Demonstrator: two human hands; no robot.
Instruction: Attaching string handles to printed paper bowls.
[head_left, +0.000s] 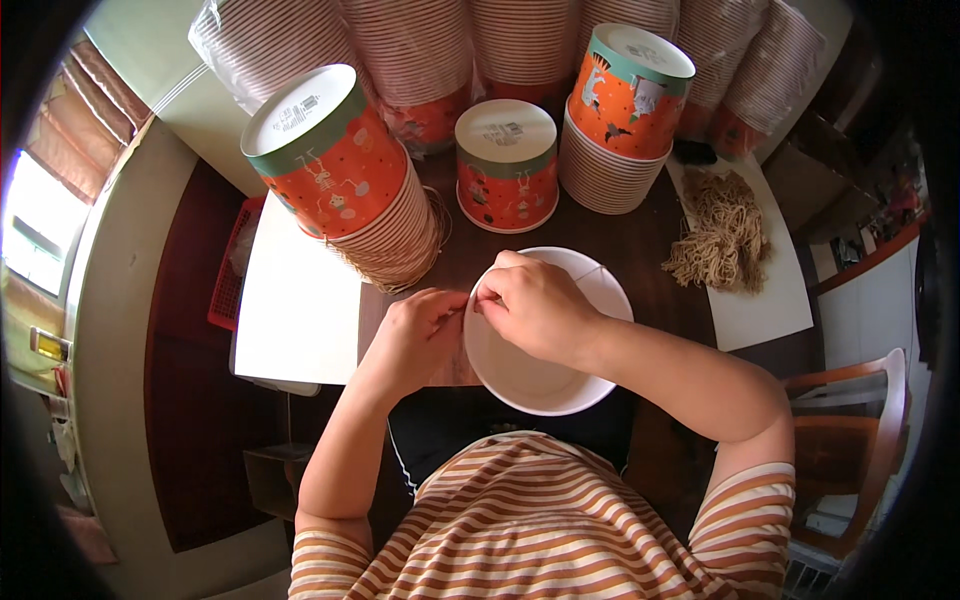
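A white-lined paper bucket is tilted in front of me, its mouth facing up towards me. At its left rim, my left hand has its fingers pinched together just outside the wall. My right hand reaches across the mouth, its closed fingers at the inside of that same rim. Whatever the two pinches hold is hidden by the fingers. A thin line, apparently string, crosses the bucket's far right rim.
Beyond my hands stand upturned orange-and-green paper buckets: a left stack with string around it, a single one, and a right stack. Wrapped bucket stacks line the back. A bundle of tan strings lies right, near a wooden chair.
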